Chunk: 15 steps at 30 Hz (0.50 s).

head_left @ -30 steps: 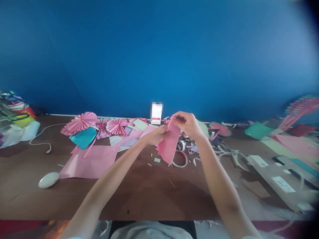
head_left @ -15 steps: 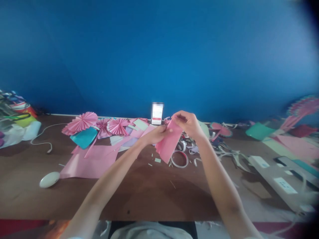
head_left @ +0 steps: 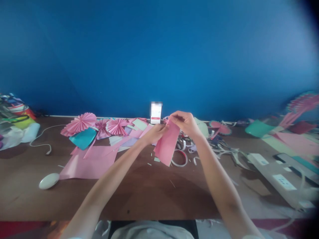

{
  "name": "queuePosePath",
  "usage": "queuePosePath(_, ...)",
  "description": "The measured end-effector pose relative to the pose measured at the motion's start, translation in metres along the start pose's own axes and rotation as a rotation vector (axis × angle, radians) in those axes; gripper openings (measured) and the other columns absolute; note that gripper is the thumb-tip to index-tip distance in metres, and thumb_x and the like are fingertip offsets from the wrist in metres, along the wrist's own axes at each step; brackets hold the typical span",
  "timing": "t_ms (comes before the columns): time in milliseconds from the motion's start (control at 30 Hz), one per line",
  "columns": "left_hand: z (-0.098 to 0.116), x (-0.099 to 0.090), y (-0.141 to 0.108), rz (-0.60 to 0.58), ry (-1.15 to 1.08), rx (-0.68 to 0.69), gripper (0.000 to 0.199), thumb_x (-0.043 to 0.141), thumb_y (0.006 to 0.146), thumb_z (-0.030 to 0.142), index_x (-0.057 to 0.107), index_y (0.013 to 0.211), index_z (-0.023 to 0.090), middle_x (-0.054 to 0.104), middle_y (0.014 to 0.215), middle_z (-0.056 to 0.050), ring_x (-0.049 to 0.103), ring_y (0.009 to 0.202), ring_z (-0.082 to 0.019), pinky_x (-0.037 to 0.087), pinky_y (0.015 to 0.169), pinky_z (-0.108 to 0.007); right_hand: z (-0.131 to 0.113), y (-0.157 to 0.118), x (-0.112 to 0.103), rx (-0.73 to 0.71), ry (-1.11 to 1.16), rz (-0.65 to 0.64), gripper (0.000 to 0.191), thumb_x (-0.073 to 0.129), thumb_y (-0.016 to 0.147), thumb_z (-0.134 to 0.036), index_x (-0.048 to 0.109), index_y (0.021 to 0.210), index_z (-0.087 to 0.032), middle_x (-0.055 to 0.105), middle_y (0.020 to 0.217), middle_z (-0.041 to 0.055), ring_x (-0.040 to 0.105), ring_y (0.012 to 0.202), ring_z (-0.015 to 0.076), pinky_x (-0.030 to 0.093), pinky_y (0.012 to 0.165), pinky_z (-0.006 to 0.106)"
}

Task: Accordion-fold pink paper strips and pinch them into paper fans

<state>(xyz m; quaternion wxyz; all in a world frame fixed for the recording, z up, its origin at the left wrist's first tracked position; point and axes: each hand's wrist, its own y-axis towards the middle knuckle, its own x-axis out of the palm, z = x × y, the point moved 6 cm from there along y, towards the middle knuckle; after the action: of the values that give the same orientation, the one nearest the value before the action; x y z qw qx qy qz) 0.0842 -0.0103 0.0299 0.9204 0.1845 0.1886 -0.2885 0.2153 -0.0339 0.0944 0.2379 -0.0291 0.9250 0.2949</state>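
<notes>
A folded piece of pink paper (head_left: 167, 145) hangs between my two hands above the middle of the table, its lower end pointing down. My left hand (head_left: 156, 132) is closed on its left edge near the top. At the paper's top edge, the fingertips of my right hand (head_left: 183, 121) are pinched together on it. Just behind the paper's lower end lies a roll of tape (head_left: 179, 158). A larger pink sheet (head_left: 91, 162) lies flat to the left of my left forearm, with a teal piece (head_left: 83, 137) over its far edge.
Pink pleated paper fans (head_left: 117, 127) and paper scraps line the back of the table. A lit phone (head_left: 156, 113) stands against the blue wall. A white computer mouse (head_left: 49, 181) is at left. Paper strips and a power strip (head_left: 284, 182) lie at right.
Both hands stay on the pink paper. My right hand has shifted slightly left along the top edge, and the paper's lower end hangs a little lower, showing more of its face.
</notes>
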Motion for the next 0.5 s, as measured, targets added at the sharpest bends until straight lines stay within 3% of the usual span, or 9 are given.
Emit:
queuePosePath(267, 0.017, -0.003, -0.004, 0.050, -0.025, 0.096, 0.043, 0.034, 0.098, 0.050, 0.053, 0.082, 0.015, 0.053, 0.075, -0.002, 0.047, 0.069, -0.013, 0.034, 0.058, -0.025, -0.004, 0.000, 0.006, -0.019, 0.047, -0.048, 0.021, 0.062, 0.087, -0.036, 0.072, 0.081, -0.019, 0.071, 0.084, 0.0051, 0.063, 0.081, 0.0190, 0.046, 0.072, 0.031)
queuePosePath(500, 0.007, -0.001, 0.000, 0.012, 0.016, 0.097, 0.045, 0.037, 0.097, 0.051, 0.051, 0.075, 0.015, 0.048, 0.068, -0.001, 0.042, 0.062, -0.012, 0.032, 0.055, -0.025, 0.002, 0.001, 0.009, 0.012, 0.062, -0.119, 0.022, 0.065, 0.084, -0.039, 0.069, 0.082, -0.017, 0.071, 0.082, 0.0045, 0.062, 0.074, 0.0171, 0.045, 0.068, 0.029)
